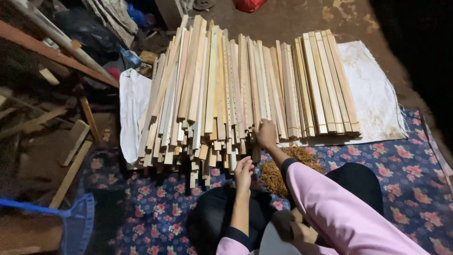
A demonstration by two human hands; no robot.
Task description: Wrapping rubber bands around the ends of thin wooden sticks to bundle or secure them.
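From the head view, the slats [236, 89] lie side by side on a white sack [373, 89], ends toward the person for easy picking. The right hand [266, 133] closes on one slat end at 12 o'clock; the left hand [244, 171] waits half-curled, empty. Rubber bands [283, 170] sit at 3 o'clock of it, within reach.

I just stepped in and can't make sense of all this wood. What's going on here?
A person in pink sleeves sits on a floral mat facing a big pile of pale, thin wooden slats laid on a white woven sack. The right hand reaches onto the near ends of the slats; the left hand hovers just below, fingers curled. A heap of tan rubber bands lies beside the hands.
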